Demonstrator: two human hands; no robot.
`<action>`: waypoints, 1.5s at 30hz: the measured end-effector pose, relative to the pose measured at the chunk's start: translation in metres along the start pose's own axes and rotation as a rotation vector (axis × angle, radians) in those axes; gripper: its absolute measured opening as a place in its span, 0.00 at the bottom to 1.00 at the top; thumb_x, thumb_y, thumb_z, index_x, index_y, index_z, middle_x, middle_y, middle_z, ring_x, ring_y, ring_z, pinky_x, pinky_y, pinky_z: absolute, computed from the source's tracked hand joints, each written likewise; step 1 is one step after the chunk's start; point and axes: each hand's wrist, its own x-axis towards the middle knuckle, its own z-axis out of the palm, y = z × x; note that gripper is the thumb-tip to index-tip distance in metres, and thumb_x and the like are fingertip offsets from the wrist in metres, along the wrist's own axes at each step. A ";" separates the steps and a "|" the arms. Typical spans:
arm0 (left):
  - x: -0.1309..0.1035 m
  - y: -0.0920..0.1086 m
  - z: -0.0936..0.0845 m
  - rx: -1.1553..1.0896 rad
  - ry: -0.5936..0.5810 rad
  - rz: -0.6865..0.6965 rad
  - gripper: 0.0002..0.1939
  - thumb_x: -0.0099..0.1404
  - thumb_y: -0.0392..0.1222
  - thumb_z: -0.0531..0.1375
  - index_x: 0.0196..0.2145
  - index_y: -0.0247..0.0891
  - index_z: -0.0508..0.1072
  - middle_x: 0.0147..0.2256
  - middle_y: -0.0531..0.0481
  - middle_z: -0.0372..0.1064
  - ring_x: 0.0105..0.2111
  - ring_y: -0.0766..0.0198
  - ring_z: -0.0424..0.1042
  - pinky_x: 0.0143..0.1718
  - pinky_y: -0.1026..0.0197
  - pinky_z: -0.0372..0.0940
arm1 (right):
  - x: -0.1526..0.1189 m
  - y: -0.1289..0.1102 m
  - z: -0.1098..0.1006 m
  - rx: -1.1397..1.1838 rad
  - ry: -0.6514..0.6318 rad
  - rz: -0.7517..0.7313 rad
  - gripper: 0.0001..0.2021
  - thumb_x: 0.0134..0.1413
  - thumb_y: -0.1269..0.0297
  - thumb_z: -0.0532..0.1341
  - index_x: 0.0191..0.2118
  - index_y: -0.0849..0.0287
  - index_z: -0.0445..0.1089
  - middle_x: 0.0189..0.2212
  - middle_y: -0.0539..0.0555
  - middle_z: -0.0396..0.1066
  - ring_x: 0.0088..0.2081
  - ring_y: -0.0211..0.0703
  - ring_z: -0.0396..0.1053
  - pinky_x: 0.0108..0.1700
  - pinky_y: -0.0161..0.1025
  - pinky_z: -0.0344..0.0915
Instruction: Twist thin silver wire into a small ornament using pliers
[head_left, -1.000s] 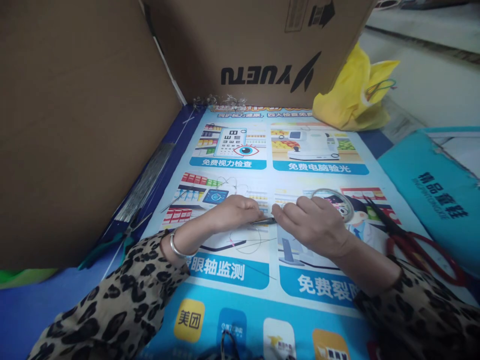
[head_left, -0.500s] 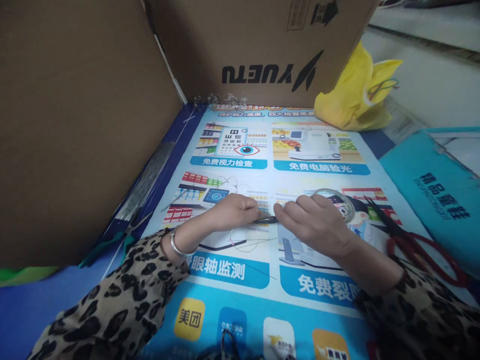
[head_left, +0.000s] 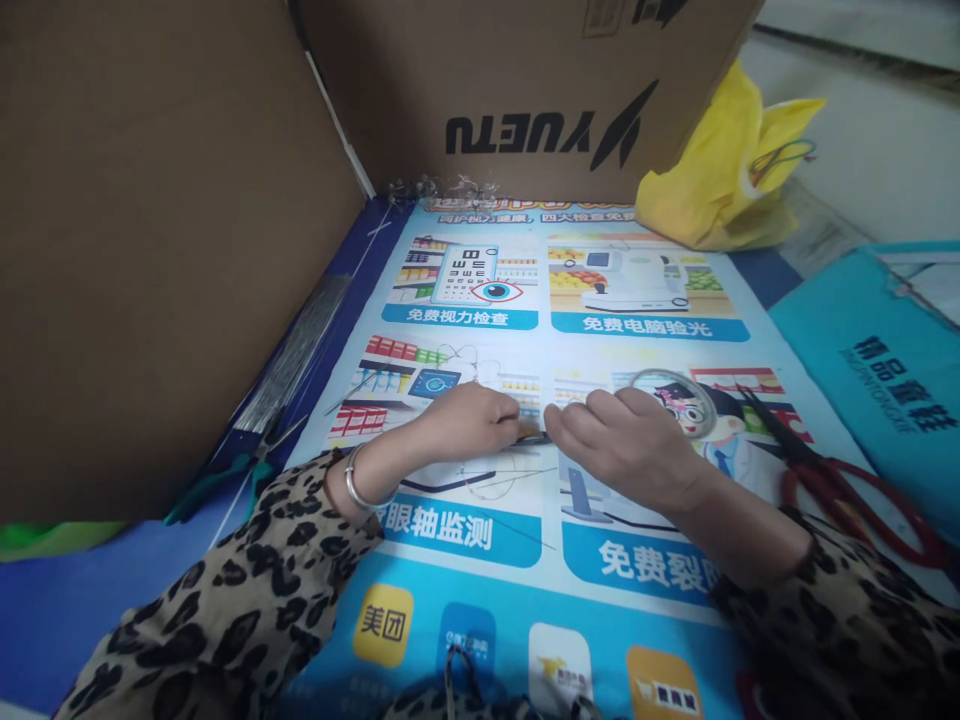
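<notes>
Grip on both sides is closed: the right hand (head_left: 630,440) clasps a slim dark tool (head_left: 534,438) midway over the poster, and the left hand (head_left: 465,420) pinches at its other end, though whether on the tool or something finer I cannot tell. Compared with half a second ago, the hands sit slightly closer and less of the tool shows between them, which suggests small, careful work continuing at one spot. Brown cardboard (head_left: 172,260), flat and matt, walls off the left and far sides. Beneath the hands a smooth printed poster (head_left: 465,560) covers much of the blue table (head_left: 105,600). Right of it lies a turquoise box (head_left: 840,320); farther off slumps a crinkled yellow bag (head_left: 705,200). Red-handled scissors (head_left: 810,465) rest near the right hand. On the left lie a silvery wire bundle (head_left: 296,355) and green-handled pliers (head_left: 262,470). Smallest are the hair-thin wires (head_left: 517,477), loose just nearer than the tool
</notes>
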 end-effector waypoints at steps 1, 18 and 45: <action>0.000 0.000 0.000 -0.004 0.002 -0.001 0.15 0.60 0.45 0.49 0.19 0.36 0.63 0.18 0.54 0.57 0.21 0.69 0.55 0.24 0.62 0.44 | 0.000 0.000 0.000 -0.002 -0.003 0.004 0.06 0.54 0.72 0.57 0.29 0.59 0.69 0.21 0.49 0.62 0.27 0.40 0.51 0.29 0.41 0.42; -0.002 -0.005 -0.005 -0.448 0.097 -0.061 0.15 0.60 0.46 0.50 0.19 0.36 0.61 0.19 0.56 0.53 0.22 0.71 0.54 0.23 0.66 0.49 | -0.008 -0.002 0.009 -0.044 -0.029 0.185 0.04 0.53 0.70 0.58 0.30 0.57 0.70 0.19 0.49 0.60 0.27 0.40 0.51 0.30 0.41 0.43; -0.003 -0.005 -0.004 -0.594 0.300 -0.006 0.19 0.62 0.49 0.51 0.19 0.36 0.56 0.20 0.57 0.48 0.22 0.72 0.50 0.24 0.67 0.48 | -0.012 0.006 0.009 -0.024 -0.080 0.253 0.06 0.53 0.70 0.56 0.29 0.57 0.69 0.20 0.50 0.59 0.27 0.40 0.51 0.31 0.42 0.44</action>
